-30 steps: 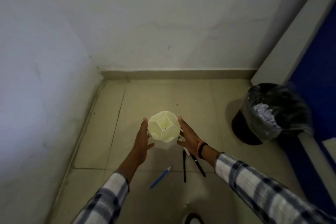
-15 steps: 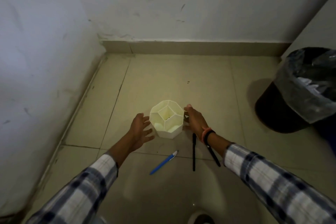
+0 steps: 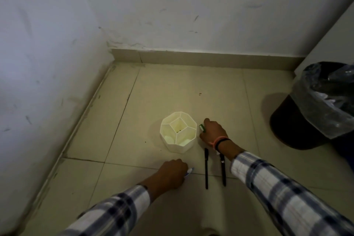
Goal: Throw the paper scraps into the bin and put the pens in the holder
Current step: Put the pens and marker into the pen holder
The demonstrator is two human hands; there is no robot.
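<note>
White holder (image 3: 178,132) sitting at frame center on tile floor (image 3: 172,86), lined bin (image 3: 314,105) at far right, two black pens (image 3: 206,168) lying lower center btwn arms, left hand (image 3: 172,172) closing on blue pen (image 3: 189,171), right hand (image 3: 212,130) gripping green pen (image 3: 201,127) beside holder.

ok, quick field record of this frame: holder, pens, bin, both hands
holder: white multi-compartment holder upright on the floor tiles, no pens in it
blue pen: blue pen on the floor, tip showing from under the left hand
green pen: green-capped pen in the right hand, right of the holder
black pens: two black pens lying side by side on the floor
bin: black bin with plastic liner at right; paper inside cannot be confirmed
left hand: closed over the blue pen
right hand: closed on the green-capped pen
</note>
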